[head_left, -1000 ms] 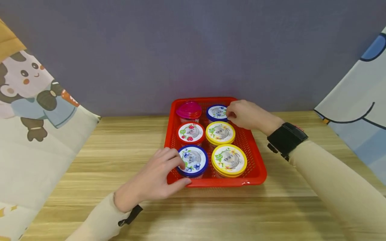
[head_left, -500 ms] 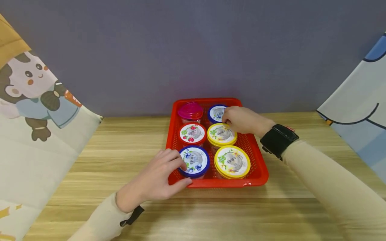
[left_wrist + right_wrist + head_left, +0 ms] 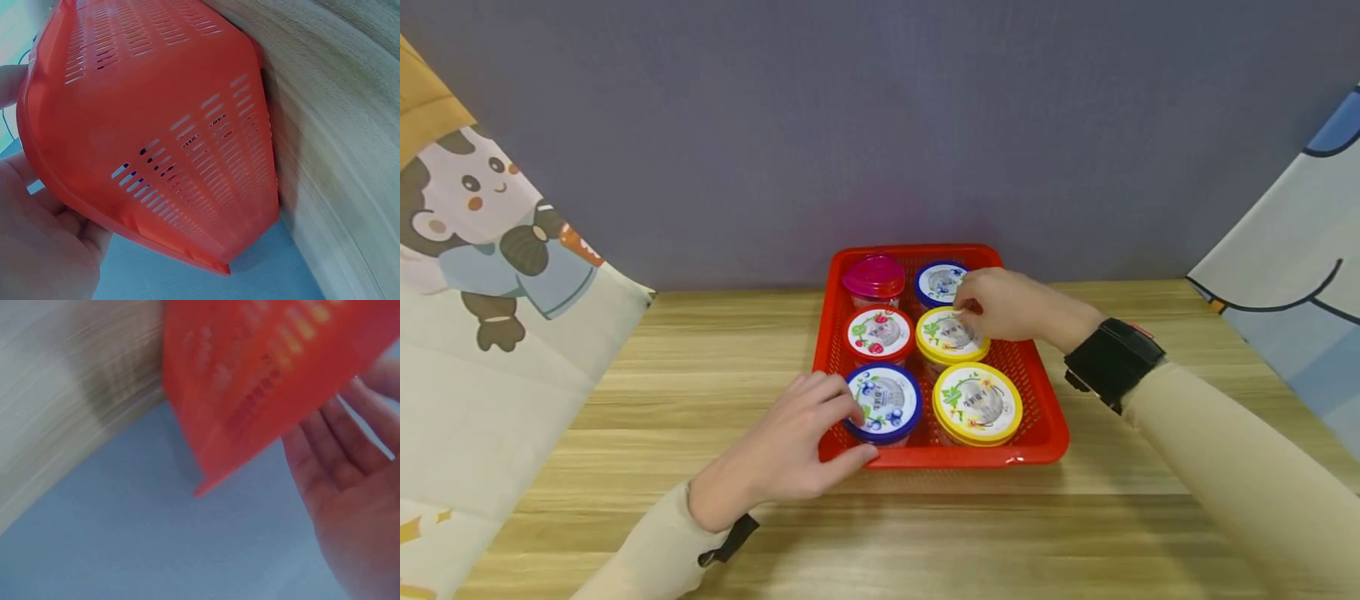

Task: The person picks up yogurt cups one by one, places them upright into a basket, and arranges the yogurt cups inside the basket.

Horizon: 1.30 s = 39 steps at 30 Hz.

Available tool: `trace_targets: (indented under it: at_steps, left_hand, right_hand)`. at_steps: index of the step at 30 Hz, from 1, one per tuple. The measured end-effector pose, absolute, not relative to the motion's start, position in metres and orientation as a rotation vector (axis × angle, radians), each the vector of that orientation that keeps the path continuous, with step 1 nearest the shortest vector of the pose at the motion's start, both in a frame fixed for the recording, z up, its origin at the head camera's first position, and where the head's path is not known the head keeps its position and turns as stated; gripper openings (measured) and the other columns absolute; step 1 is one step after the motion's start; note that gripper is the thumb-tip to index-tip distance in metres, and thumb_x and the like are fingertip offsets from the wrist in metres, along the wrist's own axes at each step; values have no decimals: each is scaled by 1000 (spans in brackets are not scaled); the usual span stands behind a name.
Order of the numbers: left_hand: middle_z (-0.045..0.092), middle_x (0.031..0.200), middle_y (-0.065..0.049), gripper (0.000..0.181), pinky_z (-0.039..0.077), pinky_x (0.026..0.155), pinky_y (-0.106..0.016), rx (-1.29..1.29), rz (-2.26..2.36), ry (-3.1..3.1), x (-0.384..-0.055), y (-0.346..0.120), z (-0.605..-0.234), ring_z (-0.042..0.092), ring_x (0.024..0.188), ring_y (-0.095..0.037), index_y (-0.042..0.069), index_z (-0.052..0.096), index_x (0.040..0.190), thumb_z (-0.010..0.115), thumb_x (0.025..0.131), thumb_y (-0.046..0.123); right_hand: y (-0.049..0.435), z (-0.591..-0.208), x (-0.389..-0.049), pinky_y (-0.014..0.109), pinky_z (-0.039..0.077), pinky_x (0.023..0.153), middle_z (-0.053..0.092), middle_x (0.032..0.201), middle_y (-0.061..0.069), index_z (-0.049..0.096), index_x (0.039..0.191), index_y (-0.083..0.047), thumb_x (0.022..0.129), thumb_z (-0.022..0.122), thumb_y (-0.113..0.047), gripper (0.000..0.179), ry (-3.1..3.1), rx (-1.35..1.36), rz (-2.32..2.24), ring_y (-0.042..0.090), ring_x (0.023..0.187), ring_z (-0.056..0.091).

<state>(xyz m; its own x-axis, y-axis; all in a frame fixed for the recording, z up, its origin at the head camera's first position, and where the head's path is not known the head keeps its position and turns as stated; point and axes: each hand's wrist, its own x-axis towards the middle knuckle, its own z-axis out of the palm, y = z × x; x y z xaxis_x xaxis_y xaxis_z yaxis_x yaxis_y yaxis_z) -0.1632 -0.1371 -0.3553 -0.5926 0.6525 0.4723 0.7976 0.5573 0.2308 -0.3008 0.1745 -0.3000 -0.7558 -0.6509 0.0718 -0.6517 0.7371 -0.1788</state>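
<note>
In the head view, a red plastic basket (image 3: 1037,417) holds several lidded tubs. My left hand (image 3: 793,437) spreads around its near-left corner, thumb over the front rim and index fingertip at the edge of a blue-lidded tub (image 3: 880,400). Over the right edge of the middle yellow-lidded tub (image 3: 943,329), my right hand (image 3: 1011,307) has its fingers bent and partly hidden; contact is unclear. Just behind that is another blue-lidded tub (image 3: 936,283). In the right wrist view, my right hand (image 3: 356,469) shows loosely extended fingers beside the basket's wall (image 3: 250,394).
Also in the basket are a red-lidded tub (image 3: 878,331), a tub with a pink lid (image 3: 874,277) at the far left, and a yellow-lidded tub (image 3: 977,404) at the near right. The wooden table (image 3: 722,358) ends at a grey wall (image 3: 880,125); printed cloths hang on both sides.
My right hand has come from the far blue-lidded tub's right side toward me, over the middle yellow-lidded tub. My left hand has kept its place at the corner. The head view shifted slightly.
</note>
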Motion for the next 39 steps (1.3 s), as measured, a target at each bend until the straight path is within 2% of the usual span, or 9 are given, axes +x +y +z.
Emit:
trace_targets:
  at_steps: [5, 8, 12, 24, 32, 39]
  left_hand:
    - [53, 91, 10, 25, 37, 78, -30, -1186, -612, -2472, -163, -137, -355, 46, 88, -8, 19, 66, 93, 73, 90, 42]
    - [53, 90, 10, 24, 37, 78, -29, -1182, -613, -2472, -163, -137, -356, 45, 87, -8, 19, 66, 92, 73, 89, 42]
    - [54, 90, 10, 24, 37, 78, -30, -1180, -617, -2469, -163, -136, -356, 46, 88, -9, 19, 66, 92, 73, 89, 42]
    - [56, 93, 8, 22, 39, 82, -33, -1200, -697, -2391, -166, -136, -355, 48, 91, -11, 16, 66, 93, 73, 91, 37]
    - [57, 95, 5, 19, 42, 85, -37, -1154, -737, -2398, -168, -134, -352, 50, 94, -13, 14, 67, 93, 76, 87, 30]
    - [57, 94, 3, 18, 42, 87, -39, -1128, -747, -2393, -170, -133, -353, 51, 95, -13, 14, 67, 93, 75, 88, 29]
  right_hand:
    - [173, -301, -283, 38, 51, 79, 65, 94, 0, 76, 98, -11, 91, 76, -21, 12, -2966, 1189, 346, 18, 84, 57]
    - [172, -302, -277, 34, 48, 73, 60, 86, -2, 74, 90, -14, 90, 77, -20, 7, -2973, 1225, 334, 15, 78, 53]
    - [173, -303, -275, 33, 45, 68, 57, 81, -2, 72, 85, -15, 90, 78, -17, 8, -2957, 1227, 317, 15, 74, 52]
    - [186, -299, -262, 38, 52, 78, 63, 87, -3, 74, 92, -11, 90, 77, -15, 5, -2854, 1209, 393, 19, 81, 60]
    - [199, -303, -249, 35, 50, 72, 60, 84, -6, 74, 88, -13, 89, 77, -13, 4, -2761, 1178, 456, 15, 76, 56]
    - [199, -312, -231, 36, 52, 77, 60, 89, -6, 75, 93, -13, 88, 79, -14, 6, -2800, 1211, 400, 13, 80, 54]
